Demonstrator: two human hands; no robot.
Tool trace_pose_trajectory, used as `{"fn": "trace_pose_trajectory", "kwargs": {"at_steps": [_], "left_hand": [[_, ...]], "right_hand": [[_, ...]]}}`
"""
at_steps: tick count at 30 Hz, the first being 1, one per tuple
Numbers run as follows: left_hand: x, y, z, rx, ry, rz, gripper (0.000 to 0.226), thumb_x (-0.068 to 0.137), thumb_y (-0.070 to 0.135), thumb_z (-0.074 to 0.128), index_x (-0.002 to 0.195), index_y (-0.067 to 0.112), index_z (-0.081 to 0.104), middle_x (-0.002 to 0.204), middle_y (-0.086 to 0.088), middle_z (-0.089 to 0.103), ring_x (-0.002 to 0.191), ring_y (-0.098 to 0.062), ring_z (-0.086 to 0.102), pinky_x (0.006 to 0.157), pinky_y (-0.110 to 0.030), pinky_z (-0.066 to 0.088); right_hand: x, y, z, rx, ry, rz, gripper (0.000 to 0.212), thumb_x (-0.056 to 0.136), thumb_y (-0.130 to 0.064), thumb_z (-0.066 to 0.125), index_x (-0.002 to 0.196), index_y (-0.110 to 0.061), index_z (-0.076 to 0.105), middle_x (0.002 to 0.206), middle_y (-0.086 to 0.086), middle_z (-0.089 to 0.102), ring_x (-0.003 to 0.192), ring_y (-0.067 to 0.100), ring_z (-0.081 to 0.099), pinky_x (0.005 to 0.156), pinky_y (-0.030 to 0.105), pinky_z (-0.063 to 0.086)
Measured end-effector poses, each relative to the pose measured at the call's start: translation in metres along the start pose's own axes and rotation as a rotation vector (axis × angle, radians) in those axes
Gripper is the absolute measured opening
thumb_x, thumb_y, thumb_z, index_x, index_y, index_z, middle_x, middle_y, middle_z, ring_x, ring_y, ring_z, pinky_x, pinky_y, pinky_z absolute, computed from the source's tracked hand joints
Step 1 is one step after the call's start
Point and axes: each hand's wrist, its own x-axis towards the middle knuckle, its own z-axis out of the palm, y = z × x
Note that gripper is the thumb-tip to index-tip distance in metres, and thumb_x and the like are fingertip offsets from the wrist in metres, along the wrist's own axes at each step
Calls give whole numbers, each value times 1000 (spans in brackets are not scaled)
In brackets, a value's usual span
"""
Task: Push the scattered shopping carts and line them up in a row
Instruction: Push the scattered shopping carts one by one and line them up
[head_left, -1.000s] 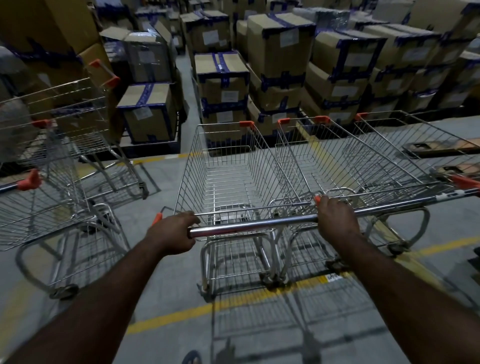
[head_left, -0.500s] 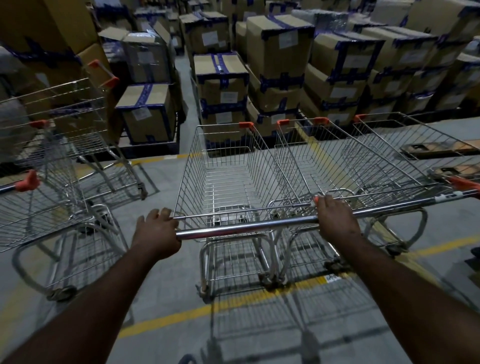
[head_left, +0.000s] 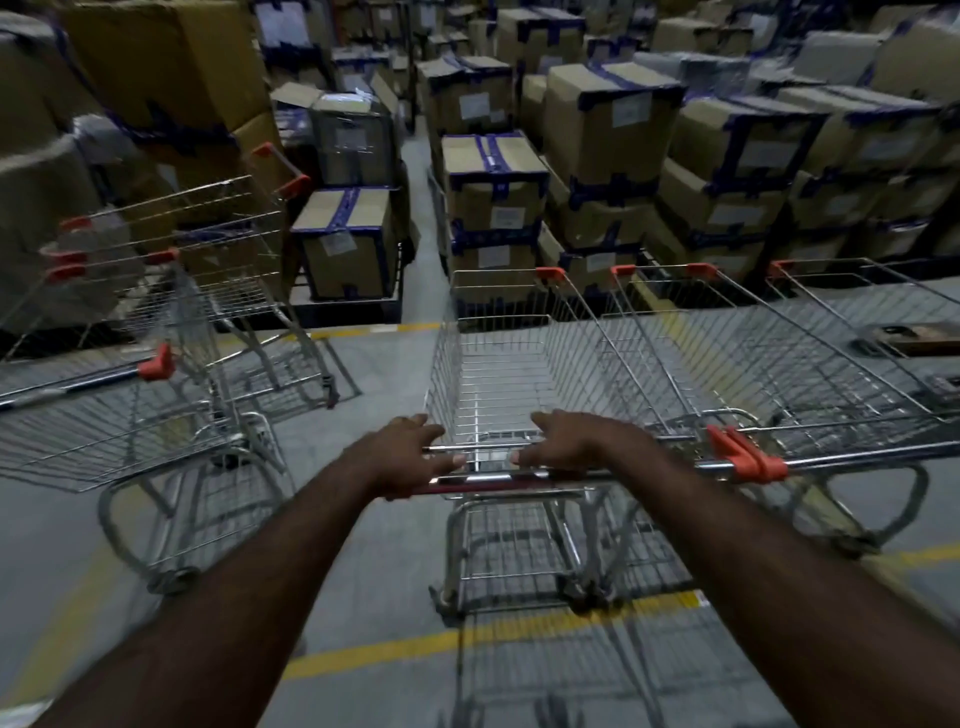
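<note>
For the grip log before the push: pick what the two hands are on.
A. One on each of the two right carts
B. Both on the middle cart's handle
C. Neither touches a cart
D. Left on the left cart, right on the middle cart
B: the left hand and right hand both hold the handle of the middle cart, close together.

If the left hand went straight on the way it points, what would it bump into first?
The cart's wire basket, right ahead of the left hand on the handle. Past that, probably boxes, though depth is unclear.
</note>
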Motion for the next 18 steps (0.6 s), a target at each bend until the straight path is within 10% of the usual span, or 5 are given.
{"fn": "trace_pose_trajectory", "kwargs": {"at_steps": [18], "left_hand": [[-73, -222, -75, -33, 339, -206, 63, 100, 59, 43, 152, 23, 40, 163, -5, 30, 148, -25, 28, 115, -41, 31]], "right_hand": [[83, -299, -7, -133, 255, -399, 78, 93, -68, 52, 156, -25, 32, 162, 6, 30, 146, 28, 33, 113, 60, 29]]}}
